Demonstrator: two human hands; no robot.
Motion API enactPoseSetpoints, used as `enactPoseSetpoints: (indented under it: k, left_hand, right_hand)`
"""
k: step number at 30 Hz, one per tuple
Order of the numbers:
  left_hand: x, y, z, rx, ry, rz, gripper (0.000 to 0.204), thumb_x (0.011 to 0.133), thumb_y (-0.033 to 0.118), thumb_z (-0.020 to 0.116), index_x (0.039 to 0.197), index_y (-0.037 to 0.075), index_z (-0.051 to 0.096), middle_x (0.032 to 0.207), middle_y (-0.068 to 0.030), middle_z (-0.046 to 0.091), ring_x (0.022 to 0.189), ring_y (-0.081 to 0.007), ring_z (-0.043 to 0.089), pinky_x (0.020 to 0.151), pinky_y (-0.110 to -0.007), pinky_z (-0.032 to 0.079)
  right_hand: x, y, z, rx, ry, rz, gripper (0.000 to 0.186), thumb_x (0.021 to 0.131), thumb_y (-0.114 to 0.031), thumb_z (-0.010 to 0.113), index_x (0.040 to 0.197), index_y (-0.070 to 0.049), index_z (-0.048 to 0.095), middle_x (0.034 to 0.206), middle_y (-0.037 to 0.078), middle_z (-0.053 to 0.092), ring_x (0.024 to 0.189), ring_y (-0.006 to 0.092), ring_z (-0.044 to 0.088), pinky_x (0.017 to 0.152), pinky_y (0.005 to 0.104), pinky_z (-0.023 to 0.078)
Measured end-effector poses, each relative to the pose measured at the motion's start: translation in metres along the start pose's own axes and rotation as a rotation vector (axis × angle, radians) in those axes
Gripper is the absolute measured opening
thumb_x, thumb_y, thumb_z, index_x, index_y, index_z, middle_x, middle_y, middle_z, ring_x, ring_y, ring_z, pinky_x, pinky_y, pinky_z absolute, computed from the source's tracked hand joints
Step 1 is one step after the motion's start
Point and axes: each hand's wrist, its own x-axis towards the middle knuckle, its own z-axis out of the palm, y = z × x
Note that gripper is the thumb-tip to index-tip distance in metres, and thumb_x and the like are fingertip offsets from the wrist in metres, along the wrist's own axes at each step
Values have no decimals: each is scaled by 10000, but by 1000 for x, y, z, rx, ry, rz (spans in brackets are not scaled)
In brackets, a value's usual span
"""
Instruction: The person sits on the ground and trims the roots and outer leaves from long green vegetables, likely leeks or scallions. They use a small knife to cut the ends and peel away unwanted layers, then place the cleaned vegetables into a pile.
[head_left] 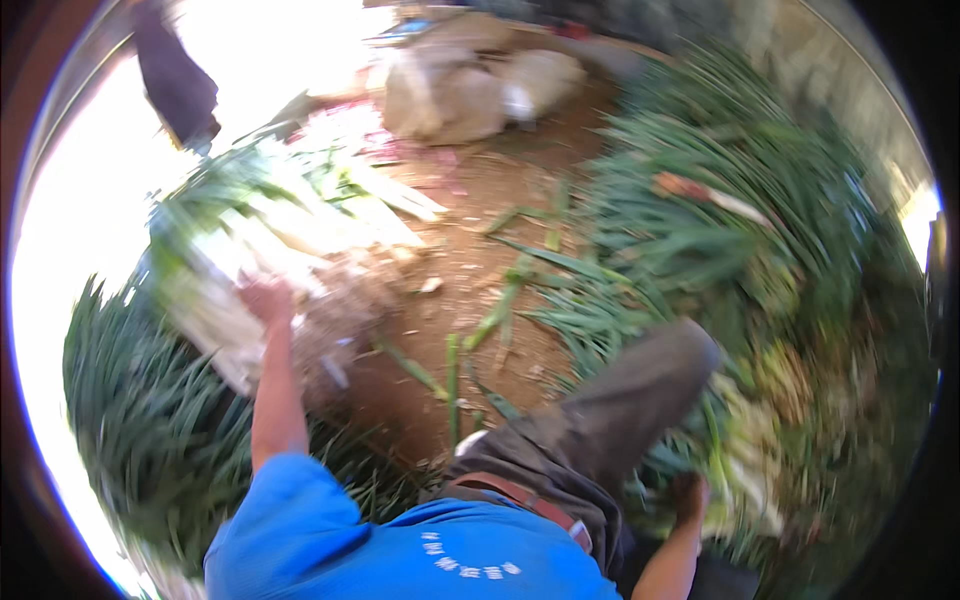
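On the left, my left hand point(268, 298) reaches to the root end of a heap of large green onions point(215, 290) with thick white stalks. It touches the stalks beside their tangled brown roots point(345, 300). Motion blur smears its fingers, so I cannot tell whether it grips any. Low on the right, my right hand point(690, 495) is down beside my bent leg, against pale green onion stalks point(745, 465). Its fingers are blurred and partly hidden among the leaves.
A big pile of green leaves point(720, 180) fills the right side, and more leaves point(150, 370) lie at left. Loose leaf scraps point(500, 310) litter the brown dirt floor point(430, 320). Pale sacks point(450, 95) lie at the back. Someone's dark-clothed leg point(175, 85) shows far left.
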Motion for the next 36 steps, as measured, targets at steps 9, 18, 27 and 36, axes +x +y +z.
enactPoseSetpoints:
  k: [9, 18, 27, 36]
  left_hand:
    - [-200, 455, -110, -1246, -774, 464, 433, 970, 57, 633, 1368, -93, 554, 1318, -171, 653, 1183, -226, 634, 999, -347, 513]
    - [-470, 674, -257, -1139, -1461, 1814, 416, 920, 229, 642, 1249, -26, 647, 1142, -261, 690, 1098, -392, 664, 962, -458, 523]
    - [-508, 731, -247, -1030, -1374, 1643, 429, 919, 235, 640, 1240, -48, 650, 1069, -259, 726, 1004, -373, 707, 926, -428, 532]
    - [-513, 743, -245, -951, -1681, 1444, 457, 912, 212, 671, 1259, -84, 639, 1011, -200, 742, 946, -258, 711, 890, -368, 536]
  right_hand:
    - [26, -12, -9, 1375, 59, 1031, 139, 913, -120, 577, 947, 12, 608, 803, 127, 638, 573, 203, 596, 493, 331, 512]
    - [16, 6, -40, 1615, 553, 1112, 357, 952, -158, 633, 1217, 71, 567, 977, 205, 685, 689, 260, 695, 597, 349, 613]
    - [70, 69, -8, 1917, 536, 1372, 479, 999, -279, 655, 1296, 65, 505, 1099, 276, 620, 739, 315, 672, 614, 409, 614]
    - [166, 105, -14, 1507, 709, 1060, 152, 906, -9, 584, 1033, 61, 631, 717, 129, 658, 565, 203, 600, 530, 313, 522]
